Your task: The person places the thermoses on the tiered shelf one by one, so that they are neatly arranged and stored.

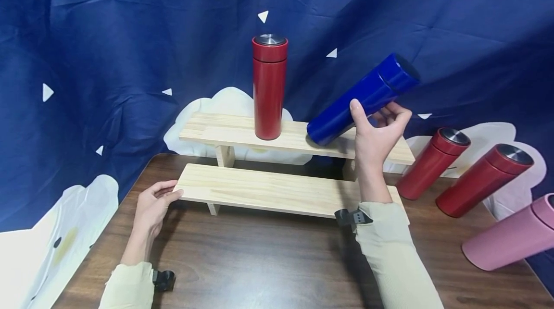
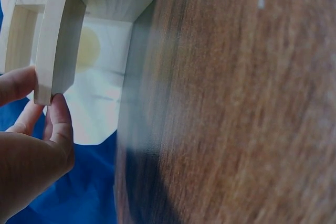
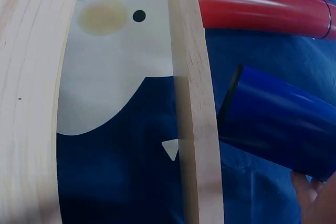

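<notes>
My right hand (image 1: 378,133) grips a blue thermos bottle (image 1: 363,100) around its middle. The bottle tilts, its lid up to the right and its base low over the upper step of a two-step wooden shelf (image 1: 259,189). In the right wrist view the blue bottle (image 3: 283,124) shows its dark base close to the edge of the board. On the upper step a red thermos bottle (image 1: 269,90) stands upright, left of the blue one. My left hand (image 1: 151,205) pinches the left end of the lower step, thumb on one face and fingers on the other in the left wrist view.
Right of the shelf, two red thermos bottles (image 1: 433,162) and a pink one (image 1: 510,237) stand on the brown wooden table (image 1: 259,261). A blue cloth with white shapes (image 1: 130,35) hangs behind the table.
</notes>
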Motion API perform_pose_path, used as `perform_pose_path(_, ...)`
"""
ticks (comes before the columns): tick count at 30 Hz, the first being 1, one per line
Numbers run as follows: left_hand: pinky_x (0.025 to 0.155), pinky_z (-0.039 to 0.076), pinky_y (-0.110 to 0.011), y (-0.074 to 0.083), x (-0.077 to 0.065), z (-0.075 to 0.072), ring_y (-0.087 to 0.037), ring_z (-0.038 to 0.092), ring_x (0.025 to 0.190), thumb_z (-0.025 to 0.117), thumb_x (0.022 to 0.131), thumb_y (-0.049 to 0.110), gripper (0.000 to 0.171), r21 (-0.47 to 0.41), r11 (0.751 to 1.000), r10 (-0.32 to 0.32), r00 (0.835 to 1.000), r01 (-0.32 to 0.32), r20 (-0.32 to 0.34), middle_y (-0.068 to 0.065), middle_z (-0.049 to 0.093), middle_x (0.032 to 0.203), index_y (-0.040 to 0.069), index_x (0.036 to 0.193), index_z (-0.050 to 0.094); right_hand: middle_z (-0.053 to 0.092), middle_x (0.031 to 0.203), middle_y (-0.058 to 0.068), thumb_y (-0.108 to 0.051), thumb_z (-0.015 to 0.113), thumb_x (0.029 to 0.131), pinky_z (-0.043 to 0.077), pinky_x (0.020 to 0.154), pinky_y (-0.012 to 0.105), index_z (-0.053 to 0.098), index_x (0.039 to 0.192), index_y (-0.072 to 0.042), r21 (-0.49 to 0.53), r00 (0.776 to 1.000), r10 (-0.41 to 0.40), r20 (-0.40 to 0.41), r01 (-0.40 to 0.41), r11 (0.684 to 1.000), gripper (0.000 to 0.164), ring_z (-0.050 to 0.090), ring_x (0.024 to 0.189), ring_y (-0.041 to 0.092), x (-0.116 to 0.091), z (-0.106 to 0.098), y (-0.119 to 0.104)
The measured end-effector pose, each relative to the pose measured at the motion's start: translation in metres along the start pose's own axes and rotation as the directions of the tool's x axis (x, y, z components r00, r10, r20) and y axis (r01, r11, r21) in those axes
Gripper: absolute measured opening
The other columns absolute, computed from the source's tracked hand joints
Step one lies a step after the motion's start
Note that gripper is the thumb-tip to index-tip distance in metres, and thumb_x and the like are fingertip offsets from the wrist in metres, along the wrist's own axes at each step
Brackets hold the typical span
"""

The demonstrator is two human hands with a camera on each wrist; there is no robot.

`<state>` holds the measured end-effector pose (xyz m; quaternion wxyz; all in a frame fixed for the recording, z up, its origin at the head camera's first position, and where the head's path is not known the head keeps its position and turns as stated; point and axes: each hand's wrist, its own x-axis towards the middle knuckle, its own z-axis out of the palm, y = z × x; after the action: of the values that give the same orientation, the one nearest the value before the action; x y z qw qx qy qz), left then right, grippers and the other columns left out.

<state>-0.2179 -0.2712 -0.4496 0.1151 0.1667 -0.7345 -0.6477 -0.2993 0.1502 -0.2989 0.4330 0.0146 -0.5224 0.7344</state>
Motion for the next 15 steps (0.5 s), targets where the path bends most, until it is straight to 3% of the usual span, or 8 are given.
perform_pose_path(8, 0.078, 0.051, -0.012, 0.000, 0.000, -0.002, -0.002, 0.062, 0.087, 0.074, 0.088, -0.003, 0.044, 0.001, 1.000, -0.005, 1.000, 0.005, -0.005, 0.001, 0.068, 0.097, -0.012, 0.128, 0.060, 0.056, 0.116, 0.011, -0.015, 0.092, 0.070, 0.044, 0.093, 0.032, 0.049, 0.116, -0.007, -0.019, 0.997, -0.039, 0.072, 0.041, 0.999, 0.064, 0.055, 0.107, 0.025, 0.002, 0.013, 0.002)
perform_pose_path(15, 0.078, 0.051, -0.013, 0.001, -0.001, -0.002, -0.002, 0.061, 0.087, 0.074, 0.088, -0.003, 0.043, 0.006, 1.000, -0.005, 1.000, 0.005, 0.002, 0.008, 0.067, 0.094, -0.012, 0.128, 0.060, 0.058, 0.121, 0.009, -0.021, 0.091, 0.072, 0.043, 0.097, 0.031, 0.052, 0.120, -0.006, -0.093, 0.989, -0.062, 0.138, 0.075, 0.993, 0.063, 0.056, 0.110, 0.024, 0.001, 0.020, 0.005)
